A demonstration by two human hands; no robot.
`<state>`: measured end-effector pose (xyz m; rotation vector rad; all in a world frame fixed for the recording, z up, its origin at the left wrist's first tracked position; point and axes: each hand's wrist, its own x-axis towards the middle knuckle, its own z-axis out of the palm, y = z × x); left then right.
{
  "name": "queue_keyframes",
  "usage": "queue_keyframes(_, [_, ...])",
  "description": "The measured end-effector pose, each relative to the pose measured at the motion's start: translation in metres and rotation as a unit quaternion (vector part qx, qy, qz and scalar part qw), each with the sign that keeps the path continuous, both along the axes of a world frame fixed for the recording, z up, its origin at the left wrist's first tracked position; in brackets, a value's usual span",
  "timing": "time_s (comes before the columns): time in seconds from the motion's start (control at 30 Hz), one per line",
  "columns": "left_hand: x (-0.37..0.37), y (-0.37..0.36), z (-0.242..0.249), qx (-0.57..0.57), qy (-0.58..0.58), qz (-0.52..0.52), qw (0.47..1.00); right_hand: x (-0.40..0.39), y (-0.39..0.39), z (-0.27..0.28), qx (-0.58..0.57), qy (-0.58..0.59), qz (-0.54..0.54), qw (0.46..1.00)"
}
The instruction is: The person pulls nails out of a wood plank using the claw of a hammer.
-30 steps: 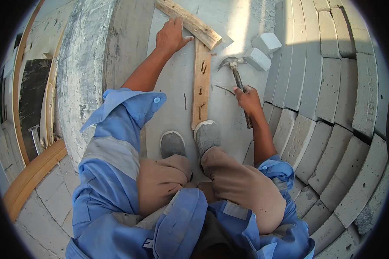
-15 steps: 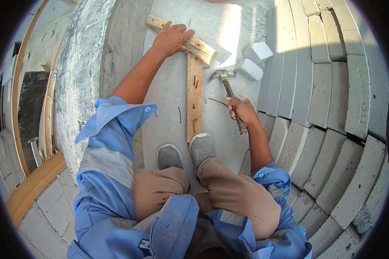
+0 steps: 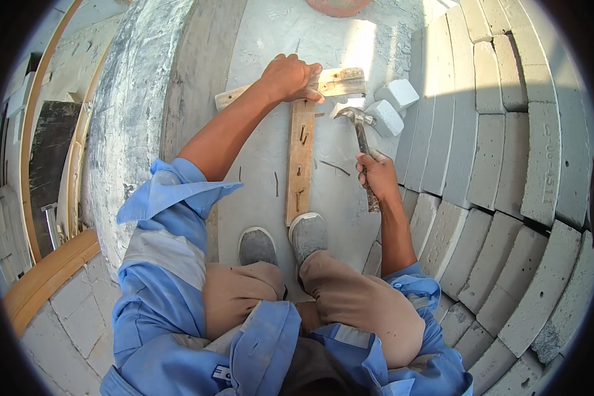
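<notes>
A: Hands first?
B: Left hand (image 3: 289, 79) curls over the middle of a short, pale-brown wooden batten (image 3: 342, 82); right hand (image 3: 379, 173) wraps a dark-shafted, metal-headed claw hammer (image 3: 362, 136).
A: Batten's long axis?
B: Left to right, across the far end of a long, narrow, tan wooden strip (image 3: 300, 148) running near to far. Cannot tell if they touch.
A: Nearer hand?
B: Left, on it. Right hand sits nearer the body, rightward; hammer head points far, just beside two white blocks (image 3: 385, 119).

Head view, facing forward-down past knees (image 3: 376, 303); left hand (image 3: 289, 78), right hand (image 3: 379, 172) near.
</notes>
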<state>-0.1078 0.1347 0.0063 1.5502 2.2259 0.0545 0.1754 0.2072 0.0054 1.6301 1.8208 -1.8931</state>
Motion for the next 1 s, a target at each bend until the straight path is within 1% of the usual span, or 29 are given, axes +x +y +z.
queue_keyframes(0.03, [0.0, -0.001, -0.004, 0.0, 0.0, -0.002, 1.0, 0.0, 0.0, 0.003, 0.024, -0.006, 0.022, 0.999])
queue_keyframes(0.07, [0.0, -0.005, -0.01, 0.015, -0.039, 0.035, 0.999, 0.0, 0.001, 0.002, 0.024, -0.006, 0.02, 0.999])
queue_keyframes(0.1, [0.0, -0.01, -0.019, 0.03, -0.078, 0.072, 0.994, 0.001, 0.001, 0.002, 0.049, -0.003, 0.042, 0.998])
queue_keyframes(0.13, [0.001, -0.015, -0.029, 0.031, -0.078, 0.069, 0.994, 0.002, 0.0, 0.002, 0.073, 0.0, 0.063, 0.995])
queue_keyframes(0.2, [0.003, -0.028, -0.048, -0.013, -0.083, 0.119, 0.989, 0.002, -0.001, 0.001, 0.075, 0.002, 0.06, 0.995])
queue_keyframes(0.23, [0.005, -0.035, -0.054, -0.013, -0.084, 0.118, 0.989, 0.002, -0.001, 0.0, 0.077, 0.003, 0.059, 0.995])
queue_keyframes(0.3, [0.011, -0.05, -0.066, 0.008, -0.2, 0.113, 0.973, 0.001, 0.0, 0.002, 0.088, 0.006, 0.053, 0.995])
queue_keyframes(0.33, [0.011, -0.054, -0.071, 0.019, -0.234, 0.116, 0.965, 0.0, -0.002, 0.005, 0.098, 0.01, 0.048, 0.994])
queue_keyframes(0.37, [0.012, -0.058, -0.076, 0.02, -0.234, 0.119, 0.965, -0.001, -0.003, 0.007, 0.099, 0.01, 0.051, 0.994])
queue_keyframes(0.43, [0.02, -0.07, -0.065, 0.033, -0.247, 0.165, 0.954, -0.004, -0.004, 0.015, 0.127, 0.042, 0.036, 0.99])
queue_keyframes(0.53, [0.023, -0.08, -0.071, 0.03, -0.247, 0.197, 0.948, -0.012, -0.007, 0.029, 0.151, 0.076, 0.024, 0.985])
queue_keyframes(0.57, [0.022, -0.081, -0.071, 0.032, -0.245, 0.201, 0.948, -0.015, -0.008, 0.034, 0.151, 0.079, 0.028, 0.985])
queue_keyframes(0.63, [0.024, -0.081, -0.055, -0.02, -0.201, 0.209, 0.957, -0.017, -0.011, 0.04, 0.178, 0.092, 0.038, 0.979])
queue_keyframes(0.67, [0.021, -0.082, -0.057, -0.02, -0.2, 0.21, 0.957, -0.017, -0.012, 0.041, 0.178, 0.094, 0.038, 0.979])
queue_keyframes(0.73, [0.014, -0.084, -0.071, 0.056, -0.257, 0.202, 0.943, -0.018, -0.017, 0.041, 0.173, 0.095, 0.042, 0.979])
queue_keyframes(0.77, [0.013, -0.086, -0.078, 0.058, -0.256, 0.202, 0.944, -0.018, -0.019, 0.041, 0.175, 0.096, 0.042, 0.979])
queue_keyframes(0.83, [0.012, -0.088, -0.081, 0.046, -0.325, 0.141, 0.934, -0.017, -0.021, 0.039, 0.203, 0.088, 0.079, 0.972])
queue_keyframes(0.87, [0.011, -0.088, -0.084, 0.049, -0.325, 0.143, 0.934, -0.017, -0.021, 0.036, 0.205, 0.089, 0.082, 0.971])
queue_keyframes(0.9, [0.013, -0.089, -0.083, 0.019, -0.322, 0.165, 0.932, -0.017, -0.023, 0.033, 0.263, 0.084, 0.117, 0.954])
queue_keyframes(0.93, [0.014, -0.091, -0.082, -0.01, -0.32, 0.187, 0.929, -0.018, -0.024, 0.031, 0.291, 0.083, 0.137, 0.943])
queue_keyframes(0.97, [0.014, -0.092, -0.081, -0.009, -0.32, 0.19, 0.928, -0.019, -0.025, 0.029, 0.32, 0.081, 0.155, 0.931])
queue_keyframes(1.0, [0.014, -0.093, -0.081, -0.008, -0.362, 0.165, 0.917, -0.022, -0.03, 0.032, 0.335, 0.06, 0.182, 0.922])
